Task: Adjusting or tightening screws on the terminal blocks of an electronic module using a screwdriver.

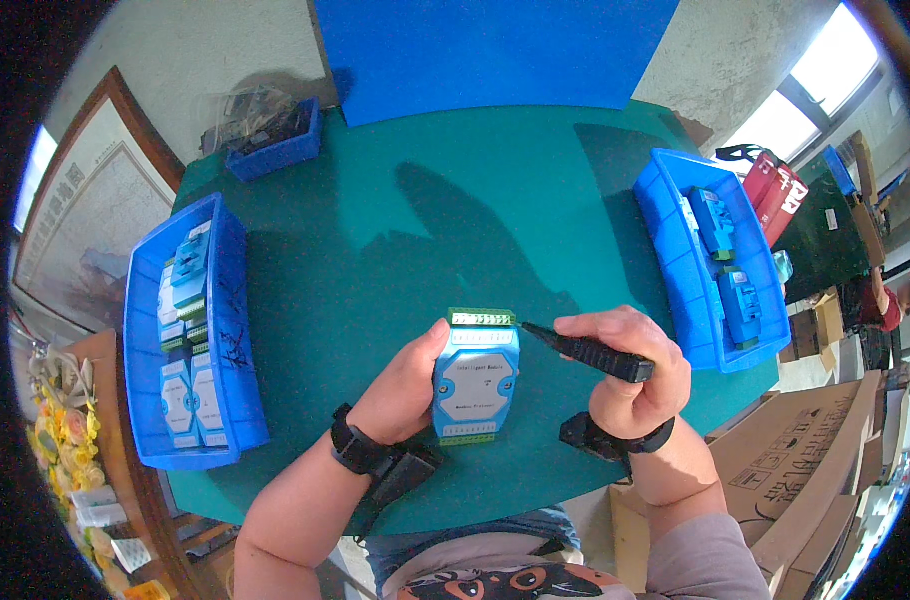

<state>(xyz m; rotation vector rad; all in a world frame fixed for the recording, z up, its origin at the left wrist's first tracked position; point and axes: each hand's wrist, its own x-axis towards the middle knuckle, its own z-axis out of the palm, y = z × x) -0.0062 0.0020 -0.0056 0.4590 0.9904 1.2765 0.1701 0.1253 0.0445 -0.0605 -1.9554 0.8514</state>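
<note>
bench: round green-topped bench (395, 230), blue panel at its far edge
left tray: long blue plastic tray (145, 400) at bench left; about six light-blue modules visible inside, stacked in rows, exact count unclear
right tray: blue plastic tray (675, 260) at bench right; two darker blue modules inside
small bin: small blue plastic bin (280, 150) at far left, dark small parts, cannot count
module: one light-blue rectangular plastic module with green terminal strips at both ends (477, 378), on the bench centre near the person; long axis runs away from the person, far strip up
left hand: left hand (405, 385) wraps the module's left side, thumb on its upper left corner, grasping it
right hand: right hand (635, 365) clenched around one black-handled screwdriver (590, 352)
key relation: screwdriver lies nearly crosswise to the module axis, tip pointing left, at the right end of the far green strip; contact cannot be told
nearer hand: left on the module, right just beside it
</note>
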